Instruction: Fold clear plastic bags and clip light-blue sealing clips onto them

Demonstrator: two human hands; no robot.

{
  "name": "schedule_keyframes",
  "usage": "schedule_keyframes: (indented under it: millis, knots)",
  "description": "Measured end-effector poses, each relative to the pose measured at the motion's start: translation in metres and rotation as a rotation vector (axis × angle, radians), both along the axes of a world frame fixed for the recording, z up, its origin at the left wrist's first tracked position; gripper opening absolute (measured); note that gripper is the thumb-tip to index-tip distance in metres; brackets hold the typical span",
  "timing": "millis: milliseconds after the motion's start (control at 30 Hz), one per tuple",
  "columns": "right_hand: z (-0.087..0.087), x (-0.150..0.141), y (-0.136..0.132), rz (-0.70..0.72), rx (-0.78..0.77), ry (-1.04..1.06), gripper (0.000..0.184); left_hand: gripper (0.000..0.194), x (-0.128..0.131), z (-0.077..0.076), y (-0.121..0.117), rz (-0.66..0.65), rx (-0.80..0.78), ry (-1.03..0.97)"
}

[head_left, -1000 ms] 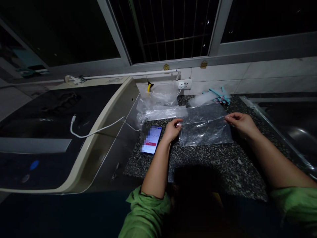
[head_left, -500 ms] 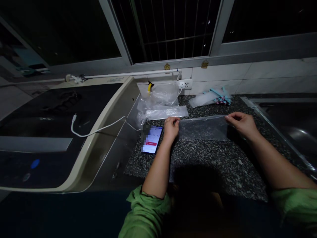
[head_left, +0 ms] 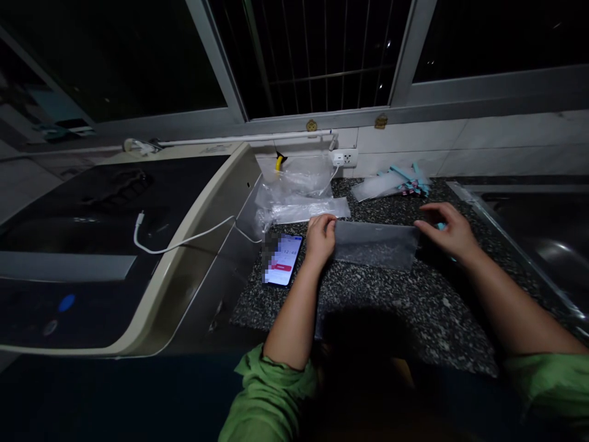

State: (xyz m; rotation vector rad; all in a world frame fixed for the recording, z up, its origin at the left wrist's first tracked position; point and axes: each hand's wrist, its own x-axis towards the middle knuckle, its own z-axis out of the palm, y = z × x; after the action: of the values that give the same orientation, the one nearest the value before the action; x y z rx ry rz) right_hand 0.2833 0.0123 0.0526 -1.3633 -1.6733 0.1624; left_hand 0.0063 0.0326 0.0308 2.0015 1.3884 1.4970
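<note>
A clear, flat plastic bag [head_left: 375, 245] stretches over the dark speckled counter between my two hands. My left hand [head_left: 321, 236] pinches its left end, thumb and fingers closed. At the other end, my right hand [head_left: 446, 230] has its thumb and forefinger apart, with the thumb tip close to or touching the bag's corner. A small teal piece [head_left: 440, 226] shows behind the right thumb; whether it lies on the counter or in the palm I cannot tell. Beside my left wrist lies a lit phone [head_left: 286, 261].
Crumpled clear plastic bags [head_left: 299, 190] lie by the wall. Right of them rests a plastic sleeve with teal strips [head_left: 409, 181]. A white cable [head_left: 184, 242] crosses the washing machine [head_left: 197, 202] at left. The sink [head_left: 547, 239] is at right, the wall socket [head_left: 347, 158] behind.
My right thumb and forefinger have parted from their pinch on the bag's right end. That end has dropped slightly, and a teal piece now shows by the right hand. The left hand still grips.
</note>
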Motion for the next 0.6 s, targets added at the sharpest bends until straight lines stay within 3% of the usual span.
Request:
schedule_keyframes:
  millis: [100, 200, 333, 600]
  knots:
    - [-0.003, 0.000, 0.002, 0.145, 0.061, -0.216, 0.032, 0.014, 0.001, 0.001, 0.000, -0.034, -0.003, -0.017]
    - [-0.005, -0.002, 0.001, 0.213, 0.005, -0.292, 0.033, 0.014, 0.001, 0.001, 0.001, -0.071, -0.012, -0.058]
    - [-0.004, -0.005, -0.002, 0.255, -0.103, -0.272, 0.038, 0.014, 0.002, -0.001, 0.003, -0.090, -0.050, -0.118]
    - [0.002, -0.014, -0.009, 0.320, -0.404, -0.151, 0.058, 0.016, -0.001, -0.006, 0.005, 0.070, -0.199, -0.122]
